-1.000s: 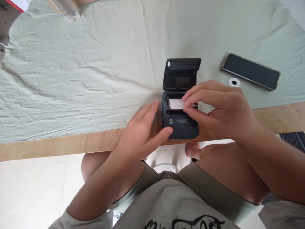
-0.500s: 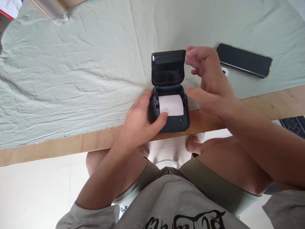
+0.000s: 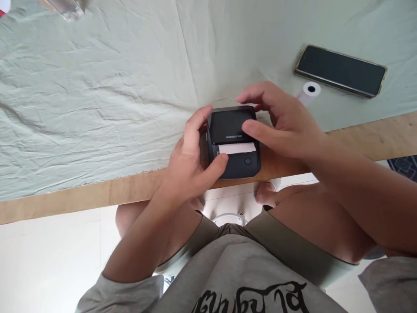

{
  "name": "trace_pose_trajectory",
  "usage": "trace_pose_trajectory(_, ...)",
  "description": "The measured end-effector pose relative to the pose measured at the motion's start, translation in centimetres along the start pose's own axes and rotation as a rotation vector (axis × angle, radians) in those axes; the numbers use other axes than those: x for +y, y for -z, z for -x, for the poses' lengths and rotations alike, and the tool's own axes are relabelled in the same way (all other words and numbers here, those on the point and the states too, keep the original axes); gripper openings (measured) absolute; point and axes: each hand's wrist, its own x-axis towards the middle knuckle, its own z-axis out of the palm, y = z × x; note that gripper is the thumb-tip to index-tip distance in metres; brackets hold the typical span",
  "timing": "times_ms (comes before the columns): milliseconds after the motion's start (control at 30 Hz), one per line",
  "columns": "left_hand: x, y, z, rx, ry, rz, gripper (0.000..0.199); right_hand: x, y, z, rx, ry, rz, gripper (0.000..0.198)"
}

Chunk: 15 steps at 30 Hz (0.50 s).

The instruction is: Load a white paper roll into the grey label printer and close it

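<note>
A small black label printer (image 3: pixel 231 167) stands at the table's front edge, its lid (image 3: pixel 228 126) down over the paper compartment. A strip of white paper (image 3: pixel 237 148) sticks out from under the lid's front edge. Holding the printer's left side is my left hand (image 3: pixel 192 161), its thumb on the front panel beside the paper and its fingers along the side towards the back. My right hand (image 3: pixel 280 119) curls around the back right corner, thumb on the lid and fingers by the rear edge.
Behind my right hand lies a white paper roll (image 3: pixel 312 90), and beyond it a dark phone (image 3: pixel 342 70). A clear plastic object (image 3: pixel 67 9) is at the far left. Wrinkled pale green cloth (image 3: pixel 114 95) covers the table up to a bare wooden edge (image 3: pixel 81 194).
The printer's lid has swung from upright down over the paper, and my right hand has come down onto it. My left hand keeps its hold on the printer's side.
</note>
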Motion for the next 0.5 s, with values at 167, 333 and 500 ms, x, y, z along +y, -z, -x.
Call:
trace_pose_trajectory(167, 0.9, 0.3, -0.1, -0.033, 0.023, -0.112, 0.053, 0.5, 0.4, -1.0, -0.206, -0.037, -0.030, 0.049)
trace_pose_trajectory(333, 1.1, 0.4, -0.2, -0.019, 0.038, -0.076, 0.047, 0.2, 0.7, -1.2, -0.272, -0.009, -0.024, 0.046)
trace_pose_trajectory(500, 0.9, 0.3, -0.1, -0.035, 0.038, -0.070, 0.050, 0.2, 0.1, -0.5, -0.203, 0.032, -0.024, 0.042)
